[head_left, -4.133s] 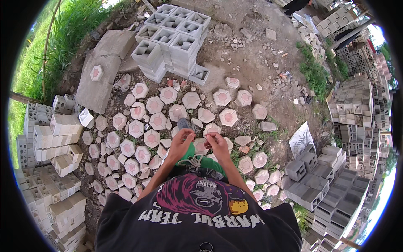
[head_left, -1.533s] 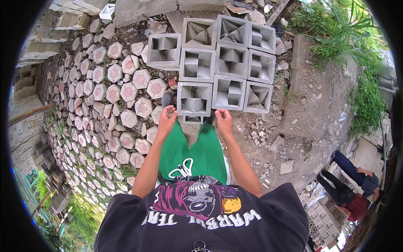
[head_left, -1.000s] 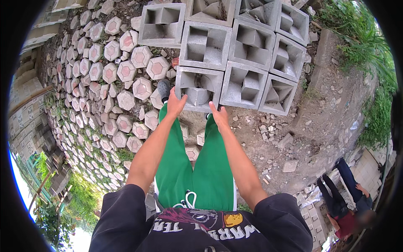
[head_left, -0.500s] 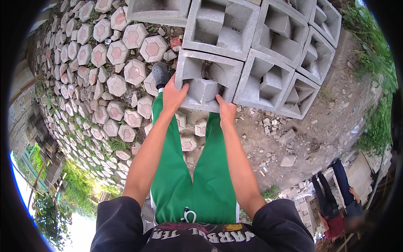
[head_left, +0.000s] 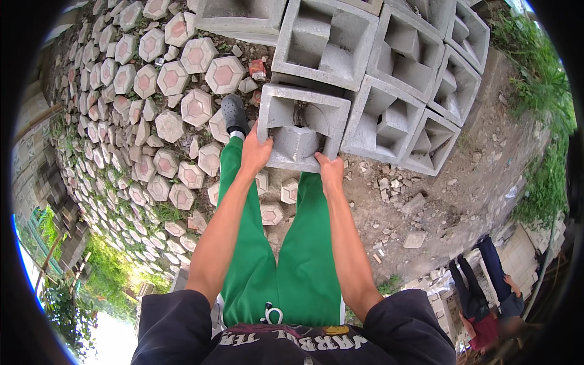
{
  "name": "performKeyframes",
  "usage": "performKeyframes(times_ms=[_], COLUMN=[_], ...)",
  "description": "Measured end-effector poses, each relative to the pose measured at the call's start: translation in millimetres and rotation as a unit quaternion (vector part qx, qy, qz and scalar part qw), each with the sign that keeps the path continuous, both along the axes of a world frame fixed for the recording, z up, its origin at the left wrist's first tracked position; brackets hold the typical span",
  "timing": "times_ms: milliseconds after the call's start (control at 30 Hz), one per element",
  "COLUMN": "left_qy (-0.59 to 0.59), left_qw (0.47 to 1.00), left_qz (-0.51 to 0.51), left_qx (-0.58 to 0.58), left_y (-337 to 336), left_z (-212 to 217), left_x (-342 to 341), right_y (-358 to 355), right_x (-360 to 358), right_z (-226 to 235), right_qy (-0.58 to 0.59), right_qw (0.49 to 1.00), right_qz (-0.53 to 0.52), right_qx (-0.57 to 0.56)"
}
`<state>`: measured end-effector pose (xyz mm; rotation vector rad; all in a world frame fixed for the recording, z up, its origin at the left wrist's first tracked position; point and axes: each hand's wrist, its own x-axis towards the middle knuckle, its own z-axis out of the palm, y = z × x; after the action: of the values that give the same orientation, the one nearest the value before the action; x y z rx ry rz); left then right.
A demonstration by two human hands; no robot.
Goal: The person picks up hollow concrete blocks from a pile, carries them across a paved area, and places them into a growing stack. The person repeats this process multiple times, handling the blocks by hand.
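Note:
A square grey concrete ventilation block (head_left: 304, 163), with a wide rim and angled pieces inside its hollow, is gripped at its near side by both my hands. My left hand (head_left: 257, 148) wraps round its left near corner, thumb on the rim. On the right near corner my right hand (head_left: 330, 168) has its thumb over the edge. Both hands' other fingers are hidden under or behind the block. Its far edge stands apart from the similar block (head_left: 325, 42) beyond it, and a lower grey surface shows in the gap.
More concrete blocks (head_left: 383, 115) stand in rows ahead and to the right. Hexagonal pavers (head_left: 197, 107) cover the ground on the left, beside my grey clog (head_left: 233, 112). Broken rubble (head_left: 415, 204) lies on the dirt at right. Two people (head_left: 480, 304) are at lower right.
The held block has come toward me and tilted slightly, opening a gap between it and the blocks beyond. Both my hands have moved with it.

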<state>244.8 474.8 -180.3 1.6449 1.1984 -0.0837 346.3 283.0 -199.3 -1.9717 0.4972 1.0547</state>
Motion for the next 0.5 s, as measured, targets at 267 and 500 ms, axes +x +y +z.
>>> performKeyframes(times_ms=[267, 500], left_qy=[-0.019, -0.21], left_qw=[0.993, 0.926], left_qz=[0.062, 0.193], left_qx=[-0.101, -0.247], left_y=[-9.8, 12.4], left_z=[5.5, -5.2], left_x=[-10.5, 2.0], right_y=[-5.4, -12.7], right_x=[-5.1, 23.9], right_z=[6.3, 18.6], right_qy=[0.011, 0.058], right_qw=[0.999, 0.986], right_qz=[0.001, 0.09], right_qx=[0.033, 0.129])
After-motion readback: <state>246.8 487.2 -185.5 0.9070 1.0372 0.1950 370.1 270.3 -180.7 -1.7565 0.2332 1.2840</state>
